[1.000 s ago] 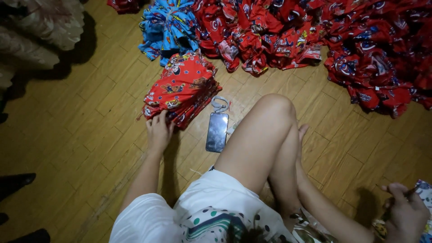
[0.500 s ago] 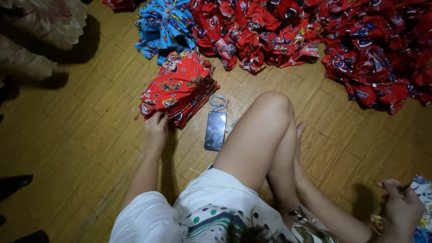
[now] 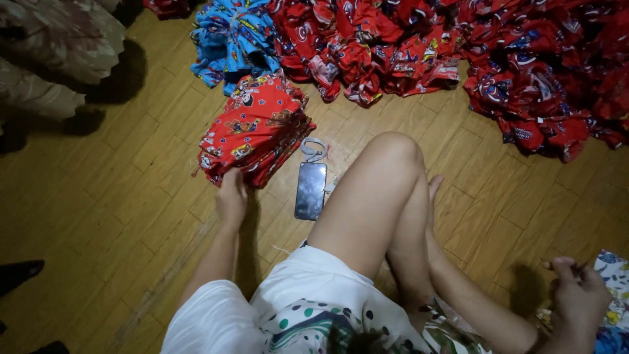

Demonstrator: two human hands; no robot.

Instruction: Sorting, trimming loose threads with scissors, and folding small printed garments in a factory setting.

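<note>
Head view: our left hand (image 3: 232, 196) rests on the near edge of the folded red stack (image 3: 257, 129), fingers curled onto its lowest layers, seemingly squaring it on the wooden floor (image 3: 98, 196). Just right lies a phone (image 3: 310, 190). Our right hand (image 3: 580, 295), near right, pinches something small beside patterned cloth (image 3: 612, 275). Loose red garments (image 3: 524, 59) are heaped far.
</note>
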